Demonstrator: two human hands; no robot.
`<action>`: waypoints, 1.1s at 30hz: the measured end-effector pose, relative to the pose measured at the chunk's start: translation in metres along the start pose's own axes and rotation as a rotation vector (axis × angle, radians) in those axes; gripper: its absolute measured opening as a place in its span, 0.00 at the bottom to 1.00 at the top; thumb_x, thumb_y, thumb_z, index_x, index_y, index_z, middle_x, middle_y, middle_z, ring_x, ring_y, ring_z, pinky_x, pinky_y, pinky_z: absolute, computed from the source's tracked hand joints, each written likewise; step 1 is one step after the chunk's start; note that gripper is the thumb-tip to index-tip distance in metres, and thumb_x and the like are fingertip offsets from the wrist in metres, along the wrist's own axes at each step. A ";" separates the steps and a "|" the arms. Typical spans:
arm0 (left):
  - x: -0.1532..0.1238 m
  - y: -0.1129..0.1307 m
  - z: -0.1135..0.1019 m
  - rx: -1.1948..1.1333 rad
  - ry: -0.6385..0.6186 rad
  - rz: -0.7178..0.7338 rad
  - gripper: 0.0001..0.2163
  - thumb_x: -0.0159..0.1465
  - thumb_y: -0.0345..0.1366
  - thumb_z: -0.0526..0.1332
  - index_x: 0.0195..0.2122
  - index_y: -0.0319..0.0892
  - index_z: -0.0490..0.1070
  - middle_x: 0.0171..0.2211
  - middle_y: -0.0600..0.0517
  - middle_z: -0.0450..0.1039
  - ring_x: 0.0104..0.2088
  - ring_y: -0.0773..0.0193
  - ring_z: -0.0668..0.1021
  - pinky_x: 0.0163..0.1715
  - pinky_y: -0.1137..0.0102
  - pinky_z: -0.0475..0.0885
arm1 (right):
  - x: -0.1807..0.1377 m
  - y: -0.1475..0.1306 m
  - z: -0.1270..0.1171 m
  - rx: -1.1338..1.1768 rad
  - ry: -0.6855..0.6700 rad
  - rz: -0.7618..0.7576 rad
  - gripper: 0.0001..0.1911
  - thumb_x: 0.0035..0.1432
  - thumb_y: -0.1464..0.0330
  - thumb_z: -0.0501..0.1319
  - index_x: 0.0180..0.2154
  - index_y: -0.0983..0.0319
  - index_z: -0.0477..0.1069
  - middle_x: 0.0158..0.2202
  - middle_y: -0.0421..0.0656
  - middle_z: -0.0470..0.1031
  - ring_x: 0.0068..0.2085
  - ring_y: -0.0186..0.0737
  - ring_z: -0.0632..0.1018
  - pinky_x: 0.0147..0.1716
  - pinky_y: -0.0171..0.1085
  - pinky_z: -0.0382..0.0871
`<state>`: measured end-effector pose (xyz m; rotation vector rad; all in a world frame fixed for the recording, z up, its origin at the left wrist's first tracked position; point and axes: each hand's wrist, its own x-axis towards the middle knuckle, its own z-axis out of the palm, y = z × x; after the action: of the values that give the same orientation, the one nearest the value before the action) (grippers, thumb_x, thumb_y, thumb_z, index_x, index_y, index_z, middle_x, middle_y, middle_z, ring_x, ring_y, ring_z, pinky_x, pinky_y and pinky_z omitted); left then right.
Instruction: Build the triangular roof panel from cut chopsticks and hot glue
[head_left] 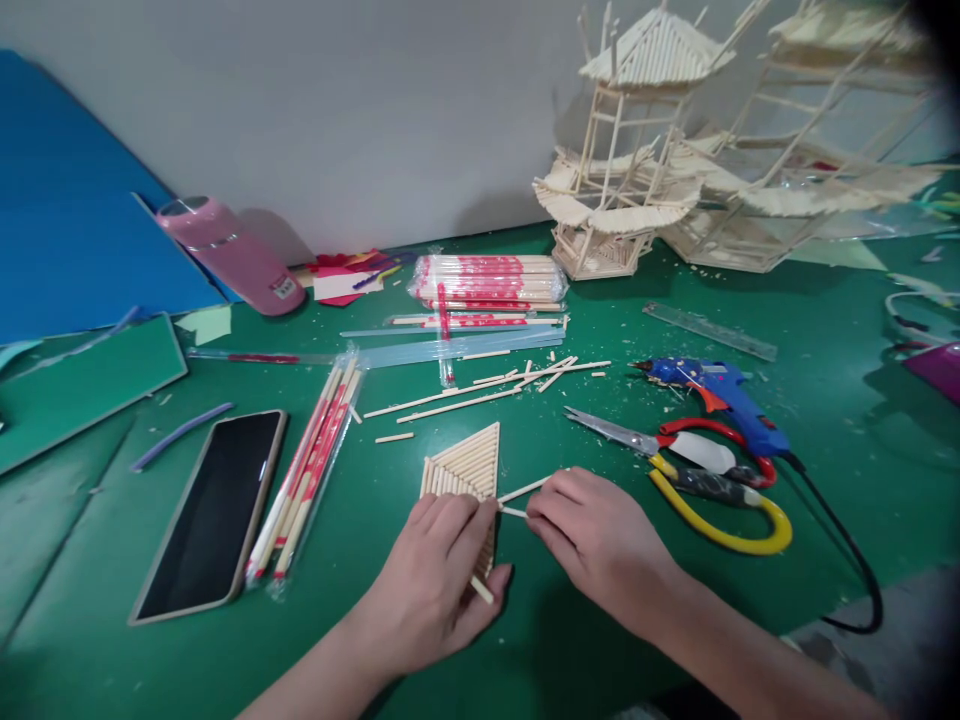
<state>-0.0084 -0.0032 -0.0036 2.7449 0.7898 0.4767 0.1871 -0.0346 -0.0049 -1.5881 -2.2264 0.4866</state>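
My left hand [442,570] is closed over the lower part of a small panel [469,462] made of thin wooden sticks laid side by side. Its upper end shows a triangular pattern, while the fingers cover much of the rest. A short stick end [481,590] pokes out by the left thumb. To the right, my right hand [596,535] pinches two thin sticks [521,490] that meet in a point at the panel's right edge. Loose sticks [457,404] lie just beyond the panel. Scissors [690,465] with red and yellow handles rest right of my right hand.
A blue glue gun [720,390] with a black cable lies behind the scissors. Stick-built towers [622,180] stand at the back right. Wrapped chopsticks [307,465] and a phone [214,515] are on the left. Farther back are a chopstick pack [491,280], a pink bottle [232,255] and a ruler [709,331].
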 end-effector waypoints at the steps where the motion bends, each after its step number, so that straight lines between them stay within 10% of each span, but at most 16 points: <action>1: 0.000 0.000 0.000 -0.003 0.002 -0.007 0.18 0.58 0.32 0.55 0.49 0.32 0.59 0.35 0.43 0.66 0.34 0.57 0.69 0.32 0.61 0.68 | 0.000 -0.001 0.000 -0.003 0.006 -0.002 0.10 0.59 0.72 0.52 0.30 0.61 0.70 0.28 0.41 0.68 0.33 0.36 0.68 0.32 0.34 0.60; 33: 0.000 -0.003 0.002 -0.050 -0.004 -0.018 0.16 0.59 0.32 0.53 0.48 0.33 0.60 0.37 0.43 0.67 0.36 0.56 0.69 0.34 0.61 0.66 | -0.006 -0.010 0.005 0.040 -0.035 0.021 0.10 0.60 0.71 0.50 0.32 0.62 0.70 0.28 0.43 0.69 0.32 0.38 0.69 0.32 0.37 0.60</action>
<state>-0.0088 -0.0012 -0.0060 2.6901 0.7905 0.4798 0.1779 -0.0443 -0.0053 -1.5961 -2.2133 0.5648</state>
